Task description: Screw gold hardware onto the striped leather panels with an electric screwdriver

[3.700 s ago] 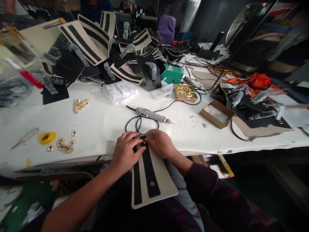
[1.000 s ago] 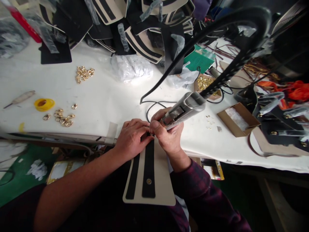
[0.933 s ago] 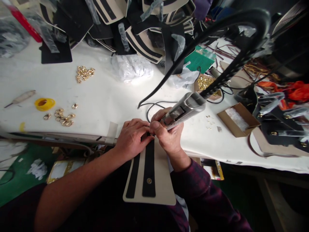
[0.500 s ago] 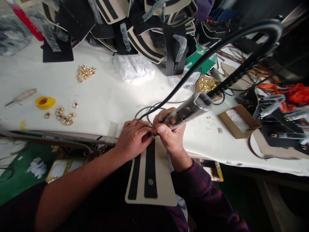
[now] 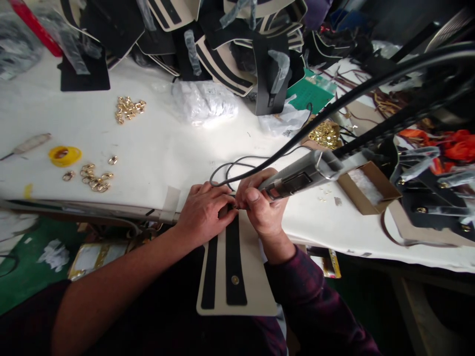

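My left hand [image 5: 205, 213] is closed over the top end of a beige panel [image 5: 252, 267], its thumb and fingers pinched near the head of a black strap [image 5: 233, 247]. The panel has two black strips and a round metal stud [image 5: 235, 280] low on one of them. In my right hand [image 5: 263, 205] is a grey corded electric screwdriver [image 5: 293, 178], tilted, its lower end close to my left fingertips. The tool's tip and the spot where it meets the panel are hidden by my fingers.
Gold clasps [image 5: 95, 179] lie at left by a yellow tape roll [image 5: 65, 155] and an awl-like tool [image 5: 31, 146]. Black and beige bag pieces [image 5: 222, 66] are piled at the back. Open boxes of gold hardware [image 5: 323, 134] and plastic packets [image 5: 367, 188] stand at right.
The screwdriver's upper end has tipped further right and its thick cord has swung right with it. Both hands stay at the panel's top end. The whole view has shifted slightly.
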Demonstrator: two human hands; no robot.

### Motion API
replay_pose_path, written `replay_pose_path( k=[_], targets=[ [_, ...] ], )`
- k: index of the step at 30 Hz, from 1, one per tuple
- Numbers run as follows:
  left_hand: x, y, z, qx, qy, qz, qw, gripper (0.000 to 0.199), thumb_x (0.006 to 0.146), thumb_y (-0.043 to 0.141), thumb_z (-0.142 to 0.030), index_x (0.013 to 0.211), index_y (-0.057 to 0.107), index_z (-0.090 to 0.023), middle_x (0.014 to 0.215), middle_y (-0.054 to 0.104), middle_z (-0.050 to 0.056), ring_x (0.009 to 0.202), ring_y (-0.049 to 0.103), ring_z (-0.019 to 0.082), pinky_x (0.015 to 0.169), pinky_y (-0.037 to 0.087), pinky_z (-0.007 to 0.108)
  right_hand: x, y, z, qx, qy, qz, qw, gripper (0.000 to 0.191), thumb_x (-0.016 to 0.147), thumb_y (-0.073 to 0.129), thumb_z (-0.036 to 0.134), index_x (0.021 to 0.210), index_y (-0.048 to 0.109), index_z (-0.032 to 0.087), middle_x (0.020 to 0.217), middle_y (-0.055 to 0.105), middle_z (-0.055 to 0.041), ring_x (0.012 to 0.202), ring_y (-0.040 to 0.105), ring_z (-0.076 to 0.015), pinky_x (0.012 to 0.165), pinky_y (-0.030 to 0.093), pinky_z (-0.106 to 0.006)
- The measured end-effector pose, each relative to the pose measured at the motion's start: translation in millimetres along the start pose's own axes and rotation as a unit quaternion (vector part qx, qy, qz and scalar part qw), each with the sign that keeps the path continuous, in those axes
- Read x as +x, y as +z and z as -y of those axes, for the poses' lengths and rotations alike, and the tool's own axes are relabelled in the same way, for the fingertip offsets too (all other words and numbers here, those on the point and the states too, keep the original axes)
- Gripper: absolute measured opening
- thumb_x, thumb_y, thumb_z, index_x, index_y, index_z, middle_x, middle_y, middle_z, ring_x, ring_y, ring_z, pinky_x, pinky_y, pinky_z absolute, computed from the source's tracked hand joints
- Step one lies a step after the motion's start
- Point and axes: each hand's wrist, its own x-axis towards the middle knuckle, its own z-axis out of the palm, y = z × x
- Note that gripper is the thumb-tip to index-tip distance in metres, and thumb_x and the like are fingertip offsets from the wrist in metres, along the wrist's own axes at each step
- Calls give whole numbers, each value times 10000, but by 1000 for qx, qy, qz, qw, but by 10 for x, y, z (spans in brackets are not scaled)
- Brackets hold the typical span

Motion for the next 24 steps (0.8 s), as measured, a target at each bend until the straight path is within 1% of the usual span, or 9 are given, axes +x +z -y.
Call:
replay_pose_path(
  k=[2,4,8,10,13,16,19,22,24],
  targets=[
    [-1,-1,1,6,5,-2,1000,102,929,709,-307,997,770,-260,1135,784,32,1048,645,281,885,427,459,-7,3,-27,4,-22,-23,999,396,878,769,528,764,525,237,679,538,23,585,543,-138,532,507,-287],
    [-2,-3,4,5,10,-1,1000,96,934,710,-311,989,770,-259,1148,785,30,1055,644,278,881,424,455,-7,10,-47,4,-34,-38,999,389,886,760,524,763,531,235,674,544,23,587,550,-138,539,511,-286],
    [-8,-4,15,8,18,-12,1000,102,933,709,-303,997,773,-255,1140,785,44,1078,652,286,886,433,453,-7,36,-28,0,-34,-36,999,411,880,764,550,763,529,233,670,553,26,582,546,-132,546,507,-285],
    [-13,0,22,9,19,-17,1000,120,934,702,-297,1021,772,-251,1131,781,56,1088,659,289,895,443,453,-13,51,6,11,-28,-26,999,431,851,799,553,758,530,229,669,555,28,578,540,-129,543,499,-285],
    [-22,10,32,-1,16,-9,1000,135,923,712,-290,1040,764,-249,1160,776,55,1124,664,289,907,452,447,-25,71,50,19,-14,-8,1000,458,804,845,560,749,537,226,659,557,30,571,541,-129,536,489,-288],
    [-28,18,35,-3,16,-5,1000,156,924,714,-294,1069,758,-259,1192,770,51,1145,660,292,916,450,448,-17,88,50,9,8,-24,1000,448,819,845,540,736,536,227,626,552,36,547,538,-128,519,473,-282],
    [-30,9,29,1,21,-2,1000,169,938,706,-312,1095,756,-272,1236,758,53,1140,654,298,939,450,464,24,91,17,17,31,-37,999,459,847,830,527,701,515,226,600,529,41,512,509,-115,487,429,-264],
    [-31,-4,31,-4,18,7,1000,184,941,720,-340,1108,750,-269,1235,753,61,1155,643,297,953,460,466,122,45,32,37,56,-9,998,518,826,805,635,689,522,224,586,523,37,496,488,-116,457,394,-259],
    [-32,-2,46,-11,15,6,1000,240,939,736,-368,1159,736,-272,1259,744,65,1193,633,292,983,465,464,233,-30,98,38,66,-22,997,549,844,709,749,774,576,221,605,544,28,498,497,-130,437,386,-260]
  ],
)
